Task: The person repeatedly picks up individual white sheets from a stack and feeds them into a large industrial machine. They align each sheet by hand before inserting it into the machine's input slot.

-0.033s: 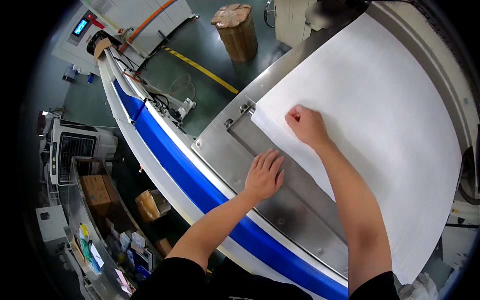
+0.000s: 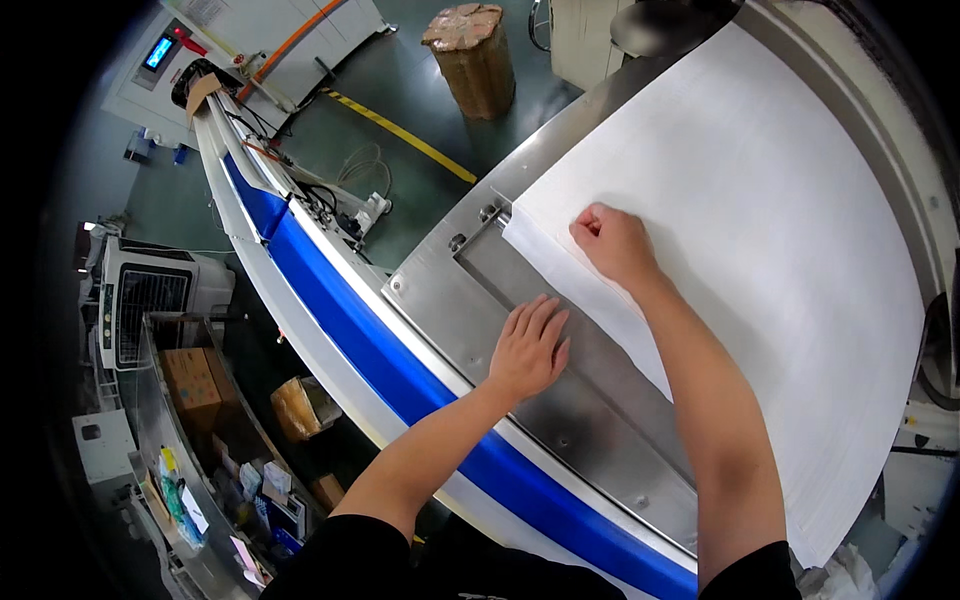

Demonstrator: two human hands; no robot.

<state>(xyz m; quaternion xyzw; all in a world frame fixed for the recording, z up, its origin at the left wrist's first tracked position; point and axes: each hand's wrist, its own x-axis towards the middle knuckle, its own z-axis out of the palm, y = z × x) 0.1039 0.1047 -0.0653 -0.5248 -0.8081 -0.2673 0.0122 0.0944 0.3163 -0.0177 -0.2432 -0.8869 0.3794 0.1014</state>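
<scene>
A wide white sheet (image 2: 780, 230) spreads over the right side of a metal table. It may be paper or cloth; I cannot tell. My right hand (image 2: 615, 243) lies on it near its left edge, fingers curled into a fist. Whatever is inside the curled fingers, if anything, is hidden. My left hand (image 2: 527, 350) rests with its fingers stretched and slightly apart on the bare metal surface (image 2: 570, 430), beside a long recess (image 2: 500, 268). The sheet's lower left edge hangs over part of that recess, and a roller end (image 2: 503, 216) shows at its corner.
A blue and white rail (image 2: 340, 330) curves along the table's near left side. Beyond stand a brown taped drum-shaped bundle (image 2: 470, 65) and a white machine with a lit screen (image 2: 160, 52). At left are a white air cooler (image 2: 155, 295) and a cart with cartons (image 2: 190, 385).
</scene>
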